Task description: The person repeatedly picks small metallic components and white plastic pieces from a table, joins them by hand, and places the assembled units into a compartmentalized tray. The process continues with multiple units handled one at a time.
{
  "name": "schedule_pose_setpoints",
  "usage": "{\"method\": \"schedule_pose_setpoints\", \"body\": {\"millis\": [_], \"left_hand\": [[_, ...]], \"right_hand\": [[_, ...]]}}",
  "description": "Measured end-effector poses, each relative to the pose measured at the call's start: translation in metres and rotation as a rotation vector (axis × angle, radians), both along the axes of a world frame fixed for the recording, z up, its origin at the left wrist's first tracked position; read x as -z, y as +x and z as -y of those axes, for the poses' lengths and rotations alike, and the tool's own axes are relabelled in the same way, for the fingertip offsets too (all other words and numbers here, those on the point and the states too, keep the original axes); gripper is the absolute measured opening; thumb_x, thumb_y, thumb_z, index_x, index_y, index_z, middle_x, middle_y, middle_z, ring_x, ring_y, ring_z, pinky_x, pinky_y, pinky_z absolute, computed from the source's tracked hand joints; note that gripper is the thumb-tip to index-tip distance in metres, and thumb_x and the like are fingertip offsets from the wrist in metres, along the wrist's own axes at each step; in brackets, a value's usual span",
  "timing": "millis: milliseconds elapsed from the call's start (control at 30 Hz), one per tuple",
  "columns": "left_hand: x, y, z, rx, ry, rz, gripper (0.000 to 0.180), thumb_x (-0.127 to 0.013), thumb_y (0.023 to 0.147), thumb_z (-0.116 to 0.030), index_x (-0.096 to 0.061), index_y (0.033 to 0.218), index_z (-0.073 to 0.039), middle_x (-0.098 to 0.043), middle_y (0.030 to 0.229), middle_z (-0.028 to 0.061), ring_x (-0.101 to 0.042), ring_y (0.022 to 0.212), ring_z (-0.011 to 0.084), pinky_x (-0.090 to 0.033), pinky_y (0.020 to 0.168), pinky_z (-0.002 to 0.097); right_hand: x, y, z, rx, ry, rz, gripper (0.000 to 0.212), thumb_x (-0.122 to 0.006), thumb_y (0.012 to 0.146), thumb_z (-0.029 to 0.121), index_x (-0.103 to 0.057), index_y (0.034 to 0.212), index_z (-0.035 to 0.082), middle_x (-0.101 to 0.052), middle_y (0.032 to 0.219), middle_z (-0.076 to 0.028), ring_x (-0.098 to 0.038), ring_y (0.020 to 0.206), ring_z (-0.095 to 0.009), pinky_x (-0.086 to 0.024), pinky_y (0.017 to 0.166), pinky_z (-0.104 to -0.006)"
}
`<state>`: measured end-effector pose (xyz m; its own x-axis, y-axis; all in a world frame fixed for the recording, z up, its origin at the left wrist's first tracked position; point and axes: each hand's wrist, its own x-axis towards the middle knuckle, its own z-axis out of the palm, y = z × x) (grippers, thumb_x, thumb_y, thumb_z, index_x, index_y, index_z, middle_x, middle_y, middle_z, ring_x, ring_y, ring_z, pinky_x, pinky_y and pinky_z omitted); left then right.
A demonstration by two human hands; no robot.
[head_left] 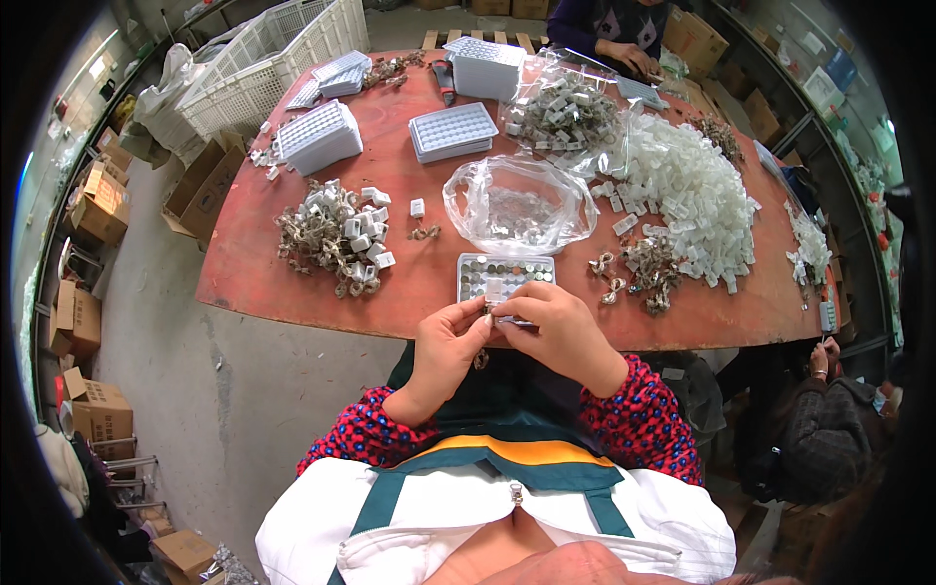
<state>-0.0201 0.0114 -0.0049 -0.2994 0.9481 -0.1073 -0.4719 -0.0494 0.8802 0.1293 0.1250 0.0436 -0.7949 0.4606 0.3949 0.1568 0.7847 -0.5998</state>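
Observation:
Over the table's front edge, my left hand (444, 346) and my right hand (561, 331) meet with their fingertips pinched around a small white plastic case (494, 290). A brown cord (481, 360) hangs below my left fingers. Part of the case is hidden by my fingers, and a thin dark edge under my right fingers is too small to identify. Directly beyond them lies a white compartment tray (552, 261) holding rows of small round discs that look like button cells. An open clear plastic bag (468, 210) with small silvery pieces stands behind that tray.
Left lies a pile of corded white cases (336, 239); right, a big heap of translucent white parts (692, 195) and brown cords (651, 273). Stacked white trays (453, 134) and red-handled pliers (444, 81) sit farther back. Other people work at the far side (624, 49) and right (829, 429).

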Motion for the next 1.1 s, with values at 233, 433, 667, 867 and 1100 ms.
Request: {"method": "schedule_pose_setpoints", "body": {"millis": [233,433,667,867,1100], "left_hand": [[0.000,-0.007,-0.003,-0.039,-0.025,0.016,0.039,-0.063,0.100,-0.004,-0.053,0.134,0.013,-0.069,0.118,0.0171,-0.071,0.103,0.0240,-0.059,0.090,0.0324],[-0.003,-0.008,-0.005,-0.056,-0.020,0.010,0.038,-0.062,0.100,-0.003,-0.053,0.134,0.012,-0.068,0.118,0.0167,-0.071,0.103,0.0239,-0.060,0.090,0.0319],[-0.005,-0.002,-0.007,-0.033,0.011,-0.007,0.040,-0.058,0.101,-0.003,-0.050,0.136,0.015,-0.067,0.122,0.0181,-0.070,0.105,0.0211,-0.057,0.092,0.0279],[-0.007,0.004,-0.006,-0.037,0.051,-0.062,0.038,-0.058,0.101,-0.003,-0.052,0.135,0.014,-0.068,0.120,0.0177,-0.070,0.105,0.0203,-0.057,0.092,0.0268],[-0.003,-0.005,-0.009,-0.075,-0.019,-0.010,0.033,-0.062,0.100,-0.003,-0.057,0.129,0.013,-0.069,0.117,0.0171,-0.071,0.100,0.0241,-0.060,0.091,0.0335]], "right_hand": [[0.020,-0.019,-0.056,0.251,0.308,0.065,0.011,-0.075,0.085,0.016,-0.076,0.094,0.011,-0.065,0.088,-0.005,-0.064,0.084,-0.026,-0.052,0.071,-0.0392],[0.020,-0.020,-0.058,0.128,0.346,0.114,0.011,-0.076,0.082,0.015,-0.075,0.093,0.012,-0.062,0.090,-0.004,-0.064,0.087,-0.024,-0.053,0.071,-0.0380],[-0.001,-0.005,-0.011,0.157,-0.065,-0.068,0.013,-0.080,0.078,0.015,-0.072,0.087,0.009,-0.066,0.092,-0.005,-0.067,0.084,-0.026,-0.054,0.071,-0.0372],[0.001,-0.005,0.001,0.156,0.108,-0.080,0.013,-0.078,0.080,0.014,-0.073,0.091,0.009,-0.065,0.092,-0.005,-0.066,0.084,-0.027,-0.054,0.073,-0.0384],[0.015,-0.003,-0.031,0.252,0.090,-0.039,0.014,-0.076,0.082,0.013,-0.077,0.096,0.010,-0.066,0.095,-0.005,-0.064,0.089,-0.026,-0.053,0.076,-0.0375]]}}
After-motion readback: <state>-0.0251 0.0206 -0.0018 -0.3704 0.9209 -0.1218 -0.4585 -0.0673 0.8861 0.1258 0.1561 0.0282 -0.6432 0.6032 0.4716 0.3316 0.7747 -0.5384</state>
